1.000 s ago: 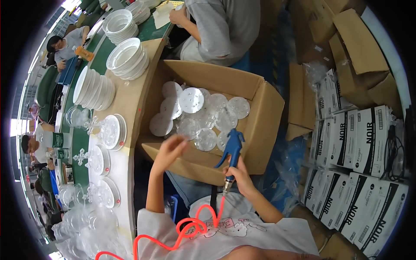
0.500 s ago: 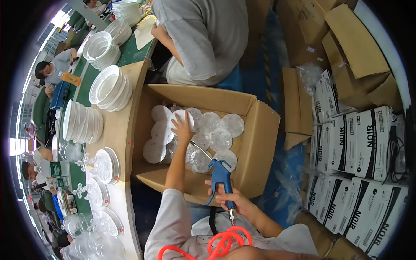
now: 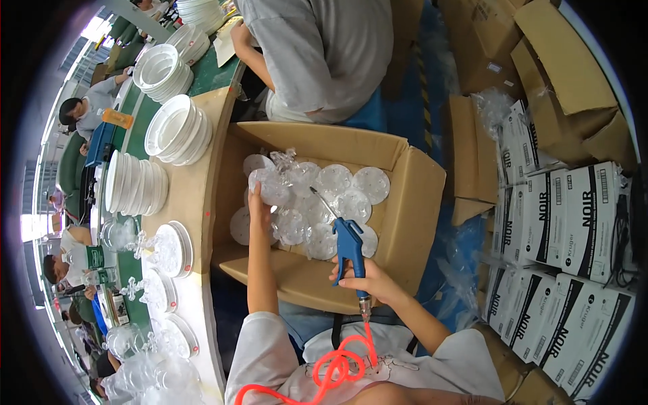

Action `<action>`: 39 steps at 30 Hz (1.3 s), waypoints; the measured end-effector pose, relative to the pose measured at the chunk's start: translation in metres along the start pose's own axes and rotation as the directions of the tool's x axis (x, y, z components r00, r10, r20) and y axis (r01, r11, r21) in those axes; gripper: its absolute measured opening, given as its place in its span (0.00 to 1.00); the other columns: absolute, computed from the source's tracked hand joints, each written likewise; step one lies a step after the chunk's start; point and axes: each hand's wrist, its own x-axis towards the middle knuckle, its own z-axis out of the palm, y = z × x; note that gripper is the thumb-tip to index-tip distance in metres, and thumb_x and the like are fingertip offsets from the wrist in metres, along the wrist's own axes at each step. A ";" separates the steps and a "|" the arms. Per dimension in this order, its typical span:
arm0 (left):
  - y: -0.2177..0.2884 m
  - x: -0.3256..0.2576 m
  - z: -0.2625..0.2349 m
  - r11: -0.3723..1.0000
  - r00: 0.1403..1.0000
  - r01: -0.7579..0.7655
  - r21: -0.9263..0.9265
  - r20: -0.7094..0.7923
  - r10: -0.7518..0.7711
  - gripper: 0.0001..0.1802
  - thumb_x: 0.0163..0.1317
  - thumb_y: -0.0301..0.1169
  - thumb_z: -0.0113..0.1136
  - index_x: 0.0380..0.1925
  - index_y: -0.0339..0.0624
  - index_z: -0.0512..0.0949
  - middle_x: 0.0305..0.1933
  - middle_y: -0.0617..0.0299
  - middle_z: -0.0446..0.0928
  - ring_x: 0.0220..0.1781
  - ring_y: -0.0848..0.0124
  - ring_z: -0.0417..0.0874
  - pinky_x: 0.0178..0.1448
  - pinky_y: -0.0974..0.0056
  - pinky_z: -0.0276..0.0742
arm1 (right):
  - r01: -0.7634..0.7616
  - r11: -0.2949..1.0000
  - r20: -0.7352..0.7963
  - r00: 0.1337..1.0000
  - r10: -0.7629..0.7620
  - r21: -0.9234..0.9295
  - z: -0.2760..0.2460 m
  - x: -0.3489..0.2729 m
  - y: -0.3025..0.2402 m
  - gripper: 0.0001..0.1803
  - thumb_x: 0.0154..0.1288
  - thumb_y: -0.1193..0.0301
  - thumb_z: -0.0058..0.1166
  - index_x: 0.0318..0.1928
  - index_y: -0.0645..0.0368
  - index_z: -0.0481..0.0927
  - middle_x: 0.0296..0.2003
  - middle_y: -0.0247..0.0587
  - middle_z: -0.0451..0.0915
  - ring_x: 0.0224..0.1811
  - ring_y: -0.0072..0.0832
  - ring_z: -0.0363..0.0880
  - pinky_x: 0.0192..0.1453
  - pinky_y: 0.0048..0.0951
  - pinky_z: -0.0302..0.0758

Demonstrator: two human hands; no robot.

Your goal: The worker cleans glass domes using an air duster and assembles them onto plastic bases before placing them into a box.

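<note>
My left hand (image 3: 259,208) grips a round clear plastic part (image 3: 272,188) by its edge, above the left side of an open cardboard box (image 3: 403,223). Several more clear discs (image 3: 371,185) lie in the box, overlapping, some with knobbly fittings. In my right hand (image 3: 372,281) is a blue air blow gun (image 3: 350,248), its thin metal nozzle slanting up and left over the discs, its tip a short way right of the held part. A coiled red air hose (image 3: 337,354) runs from its grip across my lap. Whether my finger presses the trigger is hard to see.
Left of the box runs a workbench (image 3: 196,135) with stacks of white round rings (image 3: 177,131) and clear parts on white discs (image 3: 172,250). A co-worker (image 3: 324,54) in grey sits beyond the box. Printed white cartons (image 3: 587,216) stand at the right.
My left hand, earlier spread over a disc, now grips a clear part, turned with its edge in my fingers. The blow gun has risen slightly.
</note>
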 end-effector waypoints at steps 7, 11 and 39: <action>-0.035 -0.010 0.024 0.877 0.994 0.103 -0.469 0.084 -0.072 0.33 0.61 0.58 0.45 0.57 0.44 0.67 0.59 0.55 0.69 0.60 0.55 0.69 0.64 0.49 0.63 | -0.051 0.953 -0.029 0.999 0.045 -0.298 0.009 0.023 0.035 0.22 0.54 0.74 0.57 0.50 0.65 0.68 0.38 0.40 0.75 0.42 0.26 0.77 0.47 0.27 0.73; -0.057 -0.012 0.027 0.877 0.988 0.123 -0.464 0.143 -0.063 0.28 0.61 0.52 0.51 0.54 0.44 0.69 0.57 0.57 0.71 0.57 0.59 0.72 0.62 0.52 0.66 | -0.051 0.897 -0.152 0.988 -0.019 -0.439 0.008 0.023 0.051 0.19 0.52 0.71 0.59 0.44 0.62 0.72 0.31 0.36 0.77 0.34 0.24 0.78 0.41 0.26 0.73; -0.056 -0.018 -0.022 0.854 0.999 -0.011 -0.520 0.037 0.036 0.32 0.62 0.56 0.41 0.58 0.44 0.65 0.59 0.57 0.68 0.60 0.57 0.68 0.64 0.50 0.62 | -0.076 0.544 -0.108 0.994 -0.028 -0.835 0.005 0.031 0.034 0.13 0.51 0.69 0.55 0.38 0.59 0.73 0.22 0.42 0.77 0.27 0.32 0.79 0.35 0.32 0.73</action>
